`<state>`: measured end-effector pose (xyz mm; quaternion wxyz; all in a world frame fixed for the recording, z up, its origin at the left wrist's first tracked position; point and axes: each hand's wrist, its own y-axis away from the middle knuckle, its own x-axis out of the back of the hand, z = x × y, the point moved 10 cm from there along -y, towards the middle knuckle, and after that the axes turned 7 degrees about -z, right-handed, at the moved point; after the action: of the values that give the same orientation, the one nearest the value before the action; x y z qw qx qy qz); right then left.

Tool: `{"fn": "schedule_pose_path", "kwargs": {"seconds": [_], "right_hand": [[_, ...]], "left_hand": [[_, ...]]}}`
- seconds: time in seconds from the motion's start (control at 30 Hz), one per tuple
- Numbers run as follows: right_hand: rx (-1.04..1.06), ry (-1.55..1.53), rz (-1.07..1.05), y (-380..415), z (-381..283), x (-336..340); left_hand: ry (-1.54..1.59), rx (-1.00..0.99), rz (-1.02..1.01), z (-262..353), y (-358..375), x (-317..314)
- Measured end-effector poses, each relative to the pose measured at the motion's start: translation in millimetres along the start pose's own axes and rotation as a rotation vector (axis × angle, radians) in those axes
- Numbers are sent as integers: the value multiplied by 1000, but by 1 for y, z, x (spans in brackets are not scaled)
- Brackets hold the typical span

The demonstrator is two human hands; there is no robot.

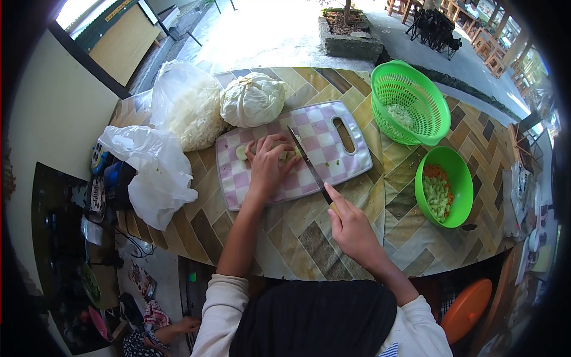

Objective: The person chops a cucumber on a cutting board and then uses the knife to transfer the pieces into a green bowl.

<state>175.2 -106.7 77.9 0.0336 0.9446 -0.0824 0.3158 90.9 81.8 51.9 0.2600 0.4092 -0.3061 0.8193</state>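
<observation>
My left hand (269,165) presses down with bent fingers on a pale green vegetable (283,156), mostly hidden under the fingers. A rounded pale piece (241,152) of what looks like the same vegetable lies just left of the fingertips. They rest on a pink-and-white checkered cutting board (321,122) with a handle slot. In my right hand (354,229) is the handle of a kitchen knife (309,163). Its long blade points up and left across the board, beside the left fingers. Small green scraps dot the board.
Behind the board sits a whole cabbage (253,100), next to a plastic bag of pale shreds (193,113). Another white bag (148,172) is at left. On the right stand a green colander (437,113) and a green bowl (464,190) with chopped vegetables. Another person's hand (189,325) shows lower left.
</observation>
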Motion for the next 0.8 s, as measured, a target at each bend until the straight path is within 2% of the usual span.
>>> {"fn": "schedule_pose_path", "kwargs": {"seconds": [0.8], "right_hand": [[-48,85,-58,-3,4,-15]], "left_hand": [[59,-23,76,0,0,-2]]}}
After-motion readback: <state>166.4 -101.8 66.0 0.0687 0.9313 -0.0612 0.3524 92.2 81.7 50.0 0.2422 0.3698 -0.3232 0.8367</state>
